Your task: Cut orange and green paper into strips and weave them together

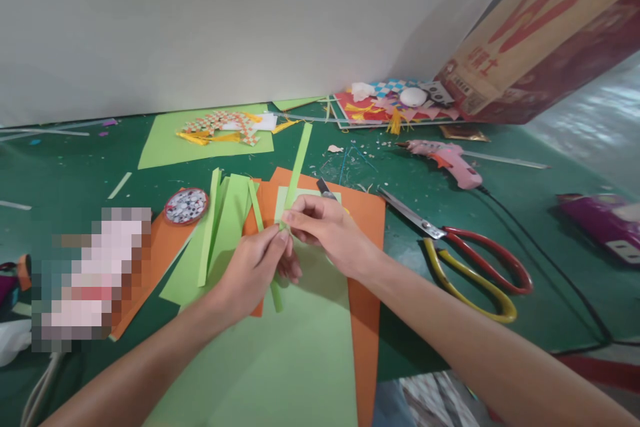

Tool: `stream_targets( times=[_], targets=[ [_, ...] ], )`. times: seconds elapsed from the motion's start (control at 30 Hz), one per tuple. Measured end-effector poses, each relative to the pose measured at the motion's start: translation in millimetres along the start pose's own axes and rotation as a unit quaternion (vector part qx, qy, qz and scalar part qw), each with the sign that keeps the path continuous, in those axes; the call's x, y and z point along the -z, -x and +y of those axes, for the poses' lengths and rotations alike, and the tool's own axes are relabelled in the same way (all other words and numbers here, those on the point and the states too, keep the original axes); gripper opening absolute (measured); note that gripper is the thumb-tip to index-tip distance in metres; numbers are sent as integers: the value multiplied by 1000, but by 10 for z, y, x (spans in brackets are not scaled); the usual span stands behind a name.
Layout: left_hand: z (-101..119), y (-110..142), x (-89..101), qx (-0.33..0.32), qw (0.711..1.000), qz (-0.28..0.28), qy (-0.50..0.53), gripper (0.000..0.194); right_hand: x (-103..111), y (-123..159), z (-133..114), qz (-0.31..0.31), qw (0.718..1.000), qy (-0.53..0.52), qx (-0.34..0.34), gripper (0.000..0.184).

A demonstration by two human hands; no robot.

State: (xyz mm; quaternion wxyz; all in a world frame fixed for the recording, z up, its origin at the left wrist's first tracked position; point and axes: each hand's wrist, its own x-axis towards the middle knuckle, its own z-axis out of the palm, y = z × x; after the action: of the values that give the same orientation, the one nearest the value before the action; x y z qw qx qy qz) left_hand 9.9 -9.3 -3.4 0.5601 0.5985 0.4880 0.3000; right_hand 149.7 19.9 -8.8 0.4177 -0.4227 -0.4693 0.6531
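Between my two hands is a narrow light-green paper strip; its long end sticks up past my fingers and a short end shows below them. My left hand pinches it from the left, thumb on top. Close beside it, my right hand pinches the same strip with thumb and forefinger. The spot where the fingertips meet is partly covered. Under my hands lies a large green paper sheet over orange paper. More cut green strips rest to the left of my left hand.
Scissors with red and yellow handles lie right of the paper. Behind them is a pink glue gun with a trailing cord. A round dish of small discs sits left. Woven paper pieces and a paper bag stand farther back.
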Motion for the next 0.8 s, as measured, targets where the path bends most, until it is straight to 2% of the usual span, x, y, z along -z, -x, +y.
stream_targets(
  times=[0.17,0.47,0.8],
  targets=[
    [-6,12,1,3,1000,-9,-1,27,27,-16,23,10,1000,-14,18,26],
    [25,11,-8,6,1000,4,18,29,3,10,-15,-21,1000,-1,-22,25],
    [-1,5,2,10,1000,-14,-3,28,-5,5,13,9,1000,-18,21,27]
  ],
)
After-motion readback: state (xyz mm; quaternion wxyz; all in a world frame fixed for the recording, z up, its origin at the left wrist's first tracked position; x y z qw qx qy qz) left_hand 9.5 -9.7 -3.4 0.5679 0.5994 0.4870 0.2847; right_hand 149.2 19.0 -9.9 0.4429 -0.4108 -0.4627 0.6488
